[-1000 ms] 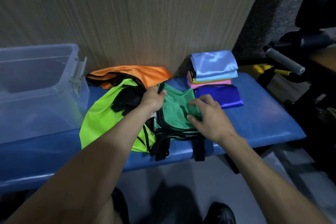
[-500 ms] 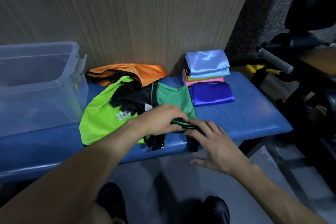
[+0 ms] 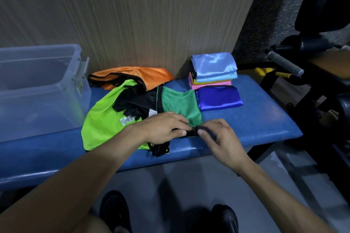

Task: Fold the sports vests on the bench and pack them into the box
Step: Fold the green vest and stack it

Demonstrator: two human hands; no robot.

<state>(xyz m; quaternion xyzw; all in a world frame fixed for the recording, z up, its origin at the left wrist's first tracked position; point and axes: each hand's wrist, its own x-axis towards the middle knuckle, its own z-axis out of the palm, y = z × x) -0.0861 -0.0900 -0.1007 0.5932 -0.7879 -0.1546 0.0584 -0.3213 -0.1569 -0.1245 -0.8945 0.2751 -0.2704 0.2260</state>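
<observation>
The bench [image 3: 255,119] ran across mid-frame, box [image 3: 37,85] at upper left. You were mid-fold on the green vest [image 3: 180,104] at centre: your left hand [image 3: 161,128] and right hand [image 3: 221,138] each pinched its black near hem. Next, I judge, you needed to fold that hem away from you.

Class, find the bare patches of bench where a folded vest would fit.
Bare blue padded bench lies right of the folded purple vest and front-left, before the clear plastic box. The middle is crowded: lime vest, green vest, both hands.
</observation>
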